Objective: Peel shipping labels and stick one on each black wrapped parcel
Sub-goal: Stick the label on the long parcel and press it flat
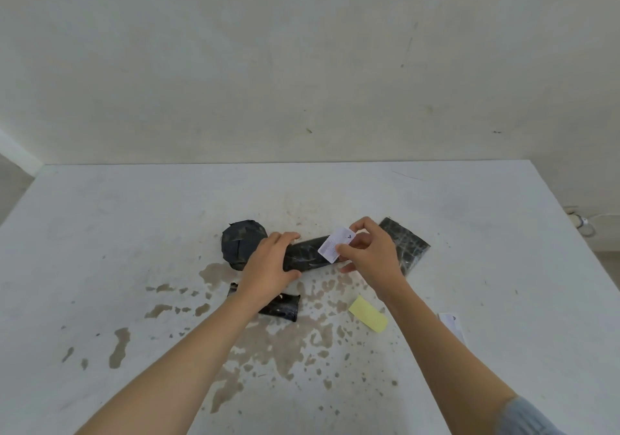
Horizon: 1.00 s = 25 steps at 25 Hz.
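Note:
A long black wrapped parcel (307, 255) lies across the middle of the white table (100, 233). My left hand (271, 265) grips its left end, fingers curled over the top. My right hand (370, 255) pinches a white shipping label (335, 245) and holds it against the parcel's right end. A round black parcel (240, 241) sits at the left, a flat black parcel (407, 246) at the right behind my right hand. A small black parcel (283, 308) lies nearer me, partly hidden under my left forearm.
A yellow backing strip (368, 314) lies on the table near my right wrist. More white labels (451, 325) lie at the right, beside my right forearm. Brown stains mark the tabletop. A wall stands behind the table's far edge.

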Motion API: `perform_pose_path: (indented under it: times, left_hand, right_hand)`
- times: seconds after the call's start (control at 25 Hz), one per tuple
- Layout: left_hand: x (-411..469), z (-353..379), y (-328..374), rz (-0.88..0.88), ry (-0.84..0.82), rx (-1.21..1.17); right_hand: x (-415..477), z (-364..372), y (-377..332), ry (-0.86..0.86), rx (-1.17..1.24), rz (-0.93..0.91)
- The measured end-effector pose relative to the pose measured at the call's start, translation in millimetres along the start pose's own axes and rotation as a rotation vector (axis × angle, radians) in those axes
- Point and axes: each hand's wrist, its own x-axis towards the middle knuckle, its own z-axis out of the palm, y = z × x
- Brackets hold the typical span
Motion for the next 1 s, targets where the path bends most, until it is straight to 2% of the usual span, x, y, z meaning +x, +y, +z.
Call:
perform_pose_path:
  times: [0.12, 0.2, 0.28, 0.36, 0.52, 0.88, 1.0]
  left_hand:
    - [7.4, -2.5, -6.7, 0.042, -0.014, 0.013]
    - [11.7, -4.9, -8.9, 0.098, -0.032, 0.039]
    - [14.8, -6.7, -10.9, 0.152, -0.055, 0.059]
    - [17.2, -8.1, -13.3, 0.186, -0.082, 0.071]
    - [21.9, -7.7, -17.8, 0.202, -0.136, 0.100]
    - [32.6, -8.9, -20.5, 0.234, -0.126, 0.190]
    - [31.8, -7.9, -22.6, 0.231, -0.088, 0.151]
  right_hand:
    - [3.1, 2.1, -2.1, 0.035, -0.278, -0.162]
    - [6.2, 2.0, -5.4, 0.053, -0.366, -0.202]
    - [9.7, 1.6, -7.7, 0.078, -0.335, -0.190]
    - [13.7, 0.8, -9.8, 0.083, -0.206, -0.125]
    - [20.0, 0.9, -11.4, 0.008, -0.016, 0.011]
    - [34.4, 10.1, -8.6, -0.172, -0.291, -0.078]
    - [39.3, 11.5, -3.0, -0.202, -0.384, -0.079]
